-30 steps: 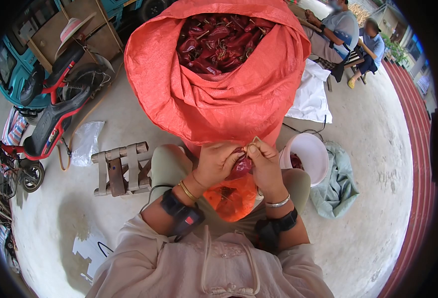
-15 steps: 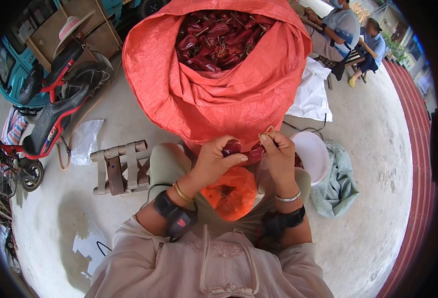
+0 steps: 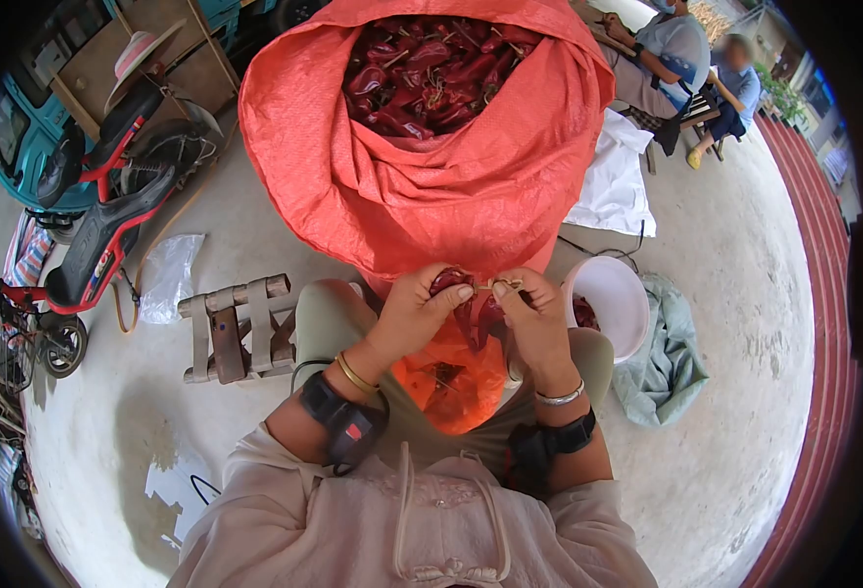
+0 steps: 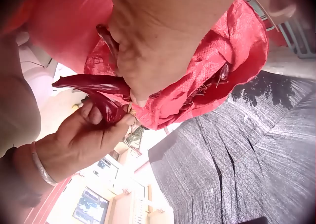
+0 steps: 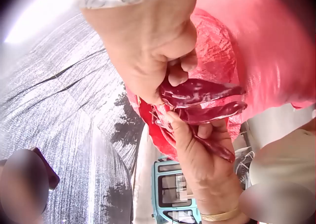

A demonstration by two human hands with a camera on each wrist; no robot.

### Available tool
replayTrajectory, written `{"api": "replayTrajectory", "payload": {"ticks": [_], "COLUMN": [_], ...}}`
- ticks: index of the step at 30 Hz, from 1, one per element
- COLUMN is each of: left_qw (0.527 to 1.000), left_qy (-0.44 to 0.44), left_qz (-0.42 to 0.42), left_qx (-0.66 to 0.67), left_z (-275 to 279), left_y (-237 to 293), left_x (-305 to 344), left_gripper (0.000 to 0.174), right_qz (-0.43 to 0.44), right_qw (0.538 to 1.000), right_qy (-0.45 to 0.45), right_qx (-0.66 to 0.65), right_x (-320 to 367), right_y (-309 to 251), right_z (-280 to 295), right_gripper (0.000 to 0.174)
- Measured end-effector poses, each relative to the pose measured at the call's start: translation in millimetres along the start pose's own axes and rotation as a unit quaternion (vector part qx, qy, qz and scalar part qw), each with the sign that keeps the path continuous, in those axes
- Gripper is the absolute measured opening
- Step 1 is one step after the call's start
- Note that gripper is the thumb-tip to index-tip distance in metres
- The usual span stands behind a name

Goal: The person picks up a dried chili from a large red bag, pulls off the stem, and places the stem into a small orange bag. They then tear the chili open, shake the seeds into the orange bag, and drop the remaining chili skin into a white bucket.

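Note:
Both hands meet in front of the big red woven sack (image 3: 422, 220), over the person's lap. My left hand (image 3: 410, 314) holds dried red chilies, one dark chili (image 3: 448, 281) showing above its thumb. Against it, my right hand (image 3: 539, 318) pinches at the pale stem end with thumb and forefinger. In the right wrist view, two long chilies (image 5: 202, 93) point away from the fingers, and another chili (image 5: 216, 147) lies across the left palm. An orange plastic bag (image 3: 451, 387) with bits inside sits between the knees, just below the hands.
Dried chilies (image 3: 431, 73) fill the sack's mouth. At right stand a white bucket (image 3: 618, 304) and a crumpled green sack (image 3: 662, 353). A small wooden stool (image 3: 240, 333) and a red-and-black scooter (image 3: 108, 230) are at left. Two seated people (image 3: 671, 59) are at the upper right.
The hands were together a second ago, drew slightly apart by half a second ago, and have come back together with fingertips meeting at the chili's stem end.

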State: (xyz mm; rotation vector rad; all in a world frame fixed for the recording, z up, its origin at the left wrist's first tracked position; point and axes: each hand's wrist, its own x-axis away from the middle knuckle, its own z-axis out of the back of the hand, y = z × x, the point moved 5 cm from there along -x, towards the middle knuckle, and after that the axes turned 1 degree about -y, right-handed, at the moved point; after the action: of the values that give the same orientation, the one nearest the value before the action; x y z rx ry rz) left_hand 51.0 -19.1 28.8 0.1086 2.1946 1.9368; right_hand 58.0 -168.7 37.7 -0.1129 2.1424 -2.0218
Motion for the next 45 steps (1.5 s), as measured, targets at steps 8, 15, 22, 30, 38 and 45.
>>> {"api": "replayTrajectory", "payload": {"ticks": [8, 15, 22, 30, 38, 45], "left_qw": [0.991, 0.976, 0.984, 0.992, 0.987, 0.989], "left_qy": [-0.023, -0.022, -0.040, -0.121, -0.071, -0.084], "left_qz": [0.049, 0.087, 0.071, -0.002, 0.046, 0.048], "left_qx": [0.125, 0.198, 0.157, 0.039, 0.139, 0.108], "left_z": [-4, -13, -14, -3, -2, -2], "left_y": [-4, 3, 12, 4, 3, 2], "left_x": [1, 5, 5, 2, -1, 0], "left_gripper": [0.010, 0.009, 0.014, 0.012, 0.012, 0.011], "right_qz": [0.127, 0.152, 0.263, -0.088, 0.132, 0.130], "right_qw": [0.987, 0.983, 0.921, 0.987, 0.986, 0.967], "right_qy": [-0.041, 0.001, 0.055, -0.076, -0.036, -0.036], "right_qx": [0.088, 0.104, 0.281, -0.107, 0.095, 0.215], "right_x": [2, 3, 6, 3, 1, 6], "right_y": [-16, -10, -24, 6, -12, -18], "right_z": [-13, -7, -11, -12, -8, -10], "right_gripper": [0.010, 0.009, 0.014, 0.024, 0.012, 0.012]}}
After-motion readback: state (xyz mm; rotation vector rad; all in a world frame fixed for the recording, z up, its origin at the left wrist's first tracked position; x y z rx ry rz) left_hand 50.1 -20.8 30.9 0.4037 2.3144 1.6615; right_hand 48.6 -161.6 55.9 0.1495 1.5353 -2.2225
